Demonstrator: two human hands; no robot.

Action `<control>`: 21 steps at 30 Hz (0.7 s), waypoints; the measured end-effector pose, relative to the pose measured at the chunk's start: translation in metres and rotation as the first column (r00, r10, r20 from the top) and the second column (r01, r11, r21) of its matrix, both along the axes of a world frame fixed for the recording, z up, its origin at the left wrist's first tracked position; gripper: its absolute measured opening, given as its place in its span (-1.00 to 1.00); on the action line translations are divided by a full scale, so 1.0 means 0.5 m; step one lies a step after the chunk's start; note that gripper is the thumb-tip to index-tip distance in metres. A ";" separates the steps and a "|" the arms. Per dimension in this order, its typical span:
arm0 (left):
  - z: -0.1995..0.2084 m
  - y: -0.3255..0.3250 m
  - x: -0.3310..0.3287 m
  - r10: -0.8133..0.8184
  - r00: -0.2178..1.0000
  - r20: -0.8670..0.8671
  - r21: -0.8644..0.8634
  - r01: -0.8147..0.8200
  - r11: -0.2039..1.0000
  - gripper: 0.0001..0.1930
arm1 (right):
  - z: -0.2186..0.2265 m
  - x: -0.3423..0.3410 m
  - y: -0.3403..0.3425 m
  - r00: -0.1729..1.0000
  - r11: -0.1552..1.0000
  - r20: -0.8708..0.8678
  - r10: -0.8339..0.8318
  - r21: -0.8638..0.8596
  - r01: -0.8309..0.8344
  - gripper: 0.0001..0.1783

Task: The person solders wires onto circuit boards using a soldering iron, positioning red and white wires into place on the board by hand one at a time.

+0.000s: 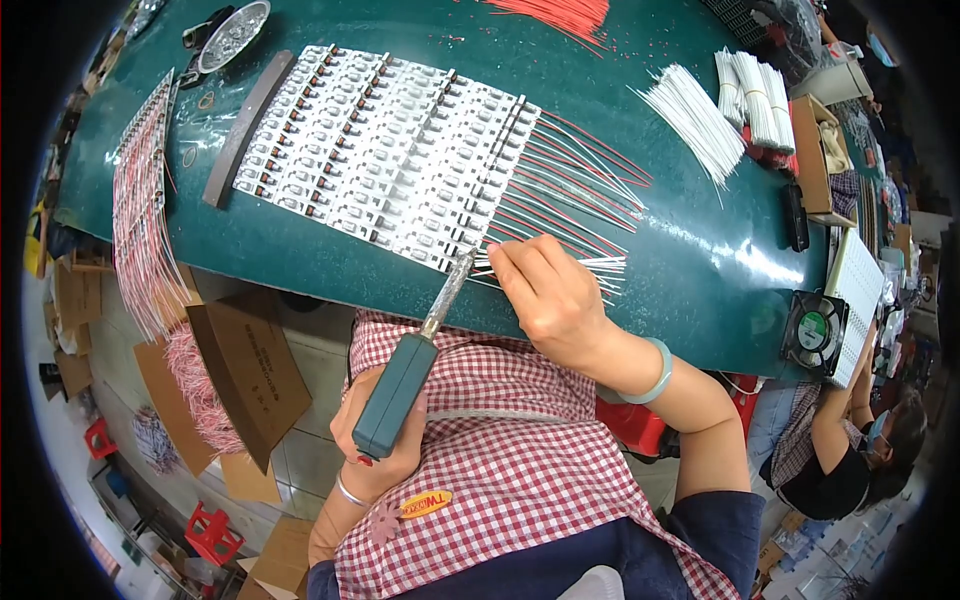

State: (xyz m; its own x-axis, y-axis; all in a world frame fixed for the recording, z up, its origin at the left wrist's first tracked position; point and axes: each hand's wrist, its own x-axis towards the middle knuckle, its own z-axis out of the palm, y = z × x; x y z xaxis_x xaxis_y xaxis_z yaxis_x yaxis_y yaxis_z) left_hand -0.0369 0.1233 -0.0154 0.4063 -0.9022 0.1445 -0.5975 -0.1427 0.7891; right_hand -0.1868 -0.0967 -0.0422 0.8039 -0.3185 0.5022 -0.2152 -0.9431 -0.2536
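Note:
My left hand (pixel 380 435) is wrapped around the green grip of a soldering iron (pixel 395 390). Its metal tip reaches the near right corner of a white circuit board panel (pixel 400 160), which carries rows of small components. At that same corner my right hand (pixel 553 288) is closed, thumb and forefinger pinched on a thin wire (pixel 484 262) beside the iron's tip; the fingers partly cover the wire. From the panel's right edge, red and white wires (pixel 575 180) fan out across the green table.
A dark curved bar (pixel 245 135) lies along the panel's left edge. Farther left, a wired panel (pixel 140 180) hangs over the table edge above a cardboard box (pixel 250 360). White wire bundles (pixel 695 125), red wires (pixel 560 15) and a fan (pixel 815 332) lie around. A co-worker (pixel 840 450) sits at right.

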 end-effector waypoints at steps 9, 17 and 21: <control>0.005 -0.011 -0.003 0.019 0.999 -0.028 -0.020 -0.020 1.000 -0.80 | 0.002 0.001 0.000 1.000 1.000 -0.007 -0.003 -0.024 0.003 -0.62; -0.040 0.046 -0.005 0.073 0.990 -0.123 0.013 -0.072 0.997 -0.80 | 0.006 -0.002 0.007 0.999 0.999 -0.038 -0.029 0.023 0.030 -0.55; -0.013 0.019 -0.002 0.044 0.997 -0.061 -0.017 -0.045 0.999 -0.79 | 0.004 -0.002 0.008 0.999 0.999 -0.045 -0.027 0.023 0.028 -0.56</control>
State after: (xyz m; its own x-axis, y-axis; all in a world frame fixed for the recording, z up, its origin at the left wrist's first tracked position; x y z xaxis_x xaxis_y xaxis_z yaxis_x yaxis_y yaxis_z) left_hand -0.0377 0.1328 -0.0220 0.4547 -0.8804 0.1348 -0.5422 -0.1535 0.8261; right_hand -0.1880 -0.0929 -0.0403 0.8159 -0.3523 0.4584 -0.2529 -0.9305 -0.2650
